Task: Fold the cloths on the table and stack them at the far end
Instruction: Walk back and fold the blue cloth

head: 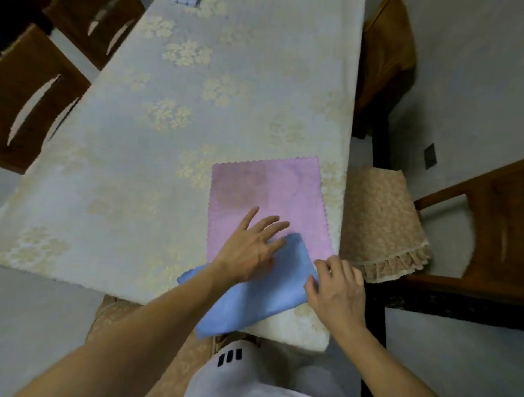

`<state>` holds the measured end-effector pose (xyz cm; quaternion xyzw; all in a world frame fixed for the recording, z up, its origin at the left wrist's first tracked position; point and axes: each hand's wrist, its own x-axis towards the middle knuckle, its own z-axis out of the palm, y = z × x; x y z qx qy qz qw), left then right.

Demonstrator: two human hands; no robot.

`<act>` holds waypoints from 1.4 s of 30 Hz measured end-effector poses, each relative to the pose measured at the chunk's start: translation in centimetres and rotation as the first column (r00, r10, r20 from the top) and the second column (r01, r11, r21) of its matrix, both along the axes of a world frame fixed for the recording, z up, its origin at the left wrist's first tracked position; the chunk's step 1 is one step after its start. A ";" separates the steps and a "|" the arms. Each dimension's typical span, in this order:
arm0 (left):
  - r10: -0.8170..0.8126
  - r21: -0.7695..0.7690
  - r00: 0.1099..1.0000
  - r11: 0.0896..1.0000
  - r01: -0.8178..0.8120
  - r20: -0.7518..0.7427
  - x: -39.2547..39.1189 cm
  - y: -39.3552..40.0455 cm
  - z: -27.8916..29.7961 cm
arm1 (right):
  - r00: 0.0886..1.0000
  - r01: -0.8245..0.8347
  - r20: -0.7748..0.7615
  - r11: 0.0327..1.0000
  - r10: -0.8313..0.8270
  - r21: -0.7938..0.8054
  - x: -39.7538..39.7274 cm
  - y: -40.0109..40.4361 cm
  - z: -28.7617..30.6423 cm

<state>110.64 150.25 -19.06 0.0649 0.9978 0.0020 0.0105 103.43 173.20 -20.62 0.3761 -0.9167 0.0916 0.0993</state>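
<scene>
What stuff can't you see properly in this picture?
- Head view: the stack at the far end is cut off by the top edge.
- The blue cloth is partly hidden under the left hand.
- The right hand covers its grip on the cloth's edge.

Your left hand lies flat with straight fingers on the blue cloth, fingertips reaching onto the pink cloth. Your right hand pinches the blue cloth's right edge. The blue cloth overlaps the pink cloth's near edge and hangs off the table. Chairs stand on both sides; a cushioned one sits just right.
</scene>
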 end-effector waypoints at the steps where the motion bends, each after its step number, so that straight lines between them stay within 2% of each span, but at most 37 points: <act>1: -0.057 -0.011 0.998 0.998 0.057 0.006 -1.3 0.1 0.3 | 1.000 0.020 0.004 1.000 -0.020 0.004 0.2 0.2 0.0; 8: -0.370 -0.031 0.922 0.926 0.376 0.116 -7.9 0.5 0.7 | 0.980 0.188 0.055 0.982 -0.189 0.032 1.5 0.5 -0.4; 16: -0.559 -0.011 0.821 0.826 0.563 0.114 -11.2 1.7 -0.4 | 0.907 0.381 0.144 0.917 -0.395 0.116 2.4 -0.5 -0.6; 21: -0.595 -0.062 0.787 0.790 0.610 0.160 -11.9 1.8 -0.8 | 0.887 0.401 0.176 0.902 -0.426 0.161 2.3 -1.2 -0.7; 25: -0.580 -0.034 0.801 0.807 0.590 0.145 -12.4 1.9 -1.3 | 0.875 0.403 0.202 0.894 -0.439 0.195 2.0 -1.6 -0.5; 35: -0.606 0.003 0.786 0.792 0.610 0.124 -13.1 2.2 -1.8 | 0.882 0.388 0.215 0.905 -0.420 0.175 1.3 -1.5 -0.7; 42: -0.594 -0.036 0.790 0.795 0.605 0.153 -13.0 2.2 -2.1 | 0.884 0.376 0.241 0.916 -0.401 0.144 0.8 -1.4 -0.8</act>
